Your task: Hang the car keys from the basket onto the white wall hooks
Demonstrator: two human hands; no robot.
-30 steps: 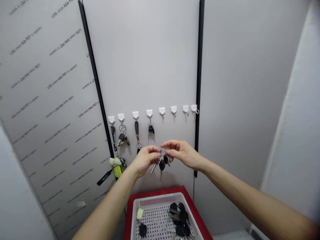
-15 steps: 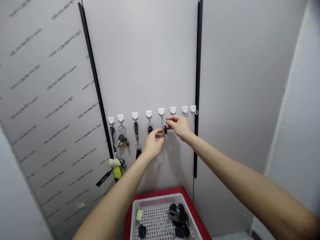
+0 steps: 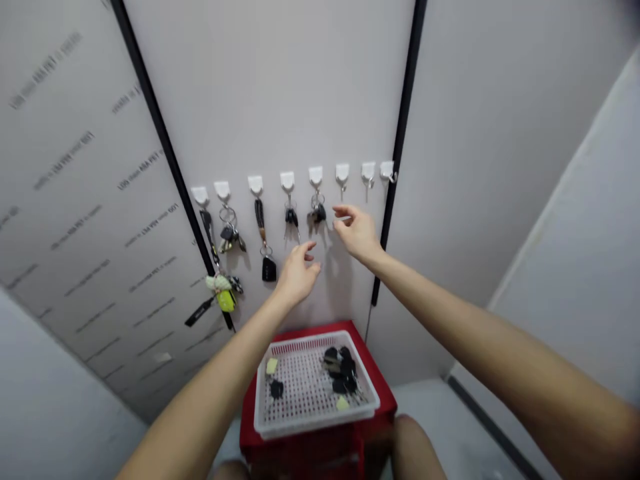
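A ring of keys (image 3: 317, 213) with a black head hangs from the white hook (image 3: 315, 176) near the middle of the row. Just right of it my right hand (image 3: 356, 230) is raised, fingers apart and holding nothing. My left hand (image 3: 299, 272) is below the keys, also free, its fingers parted. Left of these hang a smaller bunch of black keys (image 3: 291, 216), a car key fob on a braided strap (image 3: 269, 269), a bunch on a large ring (image 3: 230, 235), and a long strap with a yellow-green tag (image 3: 227, 300).
Bare white hooks (image 3: 343, 173) continue to the right. Below, a white plastic basket (image 3: 300, 427) holds several black-headed keys (image 3: 341, 370), a single key (image 3: 277, 389) and pale yellow tags (image 3: 271, 366). It sits on a red stand (image 3: 249, 420). Black strips (image 3: 400, 153) edge the wall panel.
Both hands have let go of the ring of keys, which now hangs on its hook. My hands have moved apart from it, and the view has tilted down, showing more of the basket.
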